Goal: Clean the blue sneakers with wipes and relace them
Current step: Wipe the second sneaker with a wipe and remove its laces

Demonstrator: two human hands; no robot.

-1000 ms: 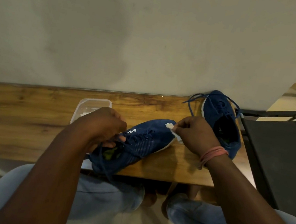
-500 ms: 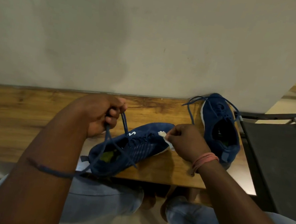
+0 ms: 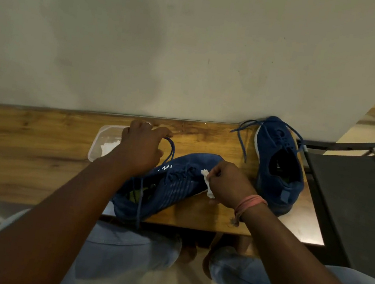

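On the wooden counter (image 3: 20,160), a clear plastic tub (image 3: 102,140) holding white wipes sits just left of the left hand (image 3: 141,149), whose fingers curl round a blue lace (image 3: 171,150) drawn up from the near sneaker (image 3: 175,186). The right hand (image 3: 228,184) pinches a crumpled wipe (image 3: 207,183) against that shoe's toe side. To unlace cleanly, pull the lace evenly along the eyelets while the right hand braces the shoe; the second sneaker (image 3: 278,165) waits further right, against the wall.

I'm indoors, likely at home: a wooden table (image 3: 33,157) against a plain wall (image 3: 196,46), dark chair (image 3: 352,203) right of it, tiled floor (image 3: 365,134) beyond.
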